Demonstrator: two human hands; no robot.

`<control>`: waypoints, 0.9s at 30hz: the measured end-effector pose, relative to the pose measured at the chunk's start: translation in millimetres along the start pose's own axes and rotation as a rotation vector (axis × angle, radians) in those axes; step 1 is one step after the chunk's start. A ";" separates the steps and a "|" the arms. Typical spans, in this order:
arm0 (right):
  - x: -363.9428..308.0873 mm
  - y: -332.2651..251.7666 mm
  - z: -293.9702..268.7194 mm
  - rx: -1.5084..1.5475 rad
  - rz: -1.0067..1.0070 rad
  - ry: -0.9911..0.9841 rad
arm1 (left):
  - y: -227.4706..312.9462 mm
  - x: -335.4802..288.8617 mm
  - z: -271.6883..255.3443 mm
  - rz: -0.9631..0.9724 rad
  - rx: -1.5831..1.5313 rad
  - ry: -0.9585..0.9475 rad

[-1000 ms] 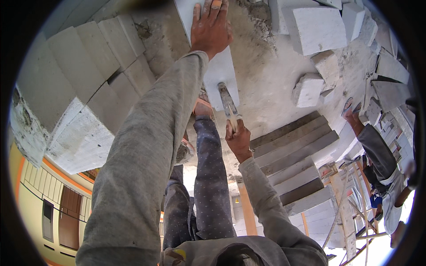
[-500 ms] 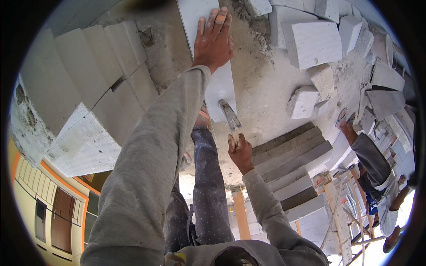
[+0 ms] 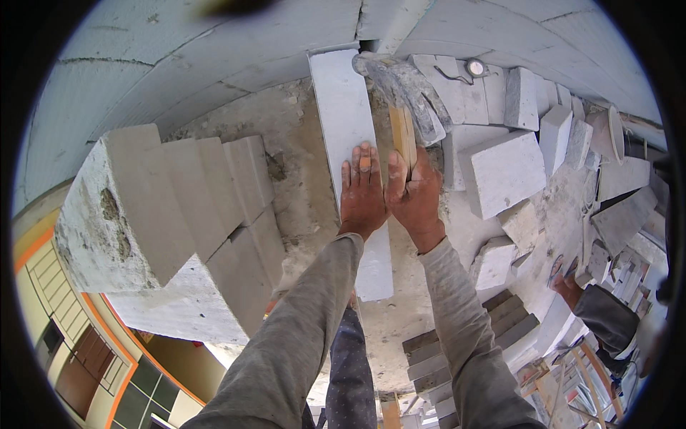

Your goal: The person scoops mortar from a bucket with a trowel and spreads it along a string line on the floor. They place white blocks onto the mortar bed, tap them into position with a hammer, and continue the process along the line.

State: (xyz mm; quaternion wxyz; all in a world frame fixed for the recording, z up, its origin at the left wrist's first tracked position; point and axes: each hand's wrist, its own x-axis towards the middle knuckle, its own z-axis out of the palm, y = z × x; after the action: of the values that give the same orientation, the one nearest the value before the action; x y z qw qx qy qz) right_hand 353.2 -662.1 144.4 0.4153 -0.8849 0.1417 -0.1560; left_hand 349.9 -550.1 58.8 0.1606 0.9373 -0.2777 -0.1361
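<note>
A long, narrow pale block (image 3: 344, 100) lies on the rough ground in front of me, its far end close to the wall. My left hand (image 3: 364, 194) rests flat on its middle, fingers stretched out, with an orange band round one finger. Beside it, my right hand (image 3: 416, 196) is closed round the wooden handle of a claw hammer (image 3: 404, 132). The hammer's worn grey metal head is raised and looks large, right of the block's far end. The thumb side of my right hand is close against my left hand.
Big pale blocks (image 3: 214, 186) are stacked at the left. Loose blocks (image 3: 504, 171) and broken pieces lie to the right, with a round dial-like object (image 3: 475, 68) on top at the back. More blocks (image 3: 436, 357) stand near right. Another person's leg (image 3: 604, 314) shows at far right.
My right hand has swung the hammer up from the block's near end to beside my left hand. The view has shifted, showing more of the far wall. My left hand stays flat on the block.
</note>
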 end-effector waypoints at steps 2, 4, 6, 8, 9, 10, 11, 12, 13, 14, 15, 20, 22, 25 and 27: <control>27.8 2.8 20.2 -0.087 -0.007 -0.027 | -1.5 -0.9 3.3 0.006 0.020 -0.042; 45.1 8.0 28.9 -0.260 0.213 -0.274 | -2.5 -0.4 5.6 -0.004 0.072 -0.064; 49.0 13.1 33.8 -0.240 0.194 -0.302 | -2.5 0.0 5.7 -0.023 0.108 -0.083; 47.6 19.0 38.2 -0.225 0.182 -0.274 | -2.3 1.0 4.1 -0.007 0.064 -0.074; 43.1 20.7 40.6 -0.218 0.169 -0.239 | -2.1 0.1 2.9 -0.020 0.037 -0.116; 43.8 23.4 43.0 -0.228 0.211 -0.272 | -1.5 0.3 1.6 -0.019 -0.016 -0.043; 42.9 24.1 45.0 -0.217 0.194 -0.239 | -1.4 -0.6 -0.1 -0.022 -0.047 -0.007; 42.7 23.3 44.4 -0.222 0.227 -0.267 | -1.0 0.4 -1.5 -0.040 -0.088 -0.052; 40.1 19.4 40.2 -0.221 0.204 -0.217 | 0.0 1.3 -2.6 -0.016 -0.072 0.015; 38.1 15.2 34.4 -0.148 0.223 -0.221 | -0.6 1.7 -3.9 -0.012 -0.064 -0.007; 38.0 10.7 28.7 -0.068 0.185 -0.166 | -0.1 1.5 -5.0 -0.030 -0.043 -0.065; -77.7 -37.7 -53.7 0.543 0.809 -0.131 | -0.4 2.0 0.6 0.025 -0.052 0.140; -155.8 -44.8 -76.0 0.505 1.077 0.001 | -1.5 1.2 3.8 0.042 -0.031 0.114; -269.4 -43.0 -101.0 0.770 1.551 0.215 | -2.1 -0.3 6.1 0.061 -0.036 0.119; -335.4 -40.2 -119.7 1.022 1.848 0.296 | -1.6 0.5 6.0 0.060 -0.020 0.078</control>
State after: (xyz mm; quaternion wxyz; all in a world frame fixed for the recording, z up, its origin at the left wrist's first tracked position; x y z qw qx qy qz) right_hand 5.3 -592.5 195.2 0.6733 -0.1270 0.7248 0.0728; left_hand 349.0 -550.4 52.6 0.1848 0.9315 -0.2977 -0.0974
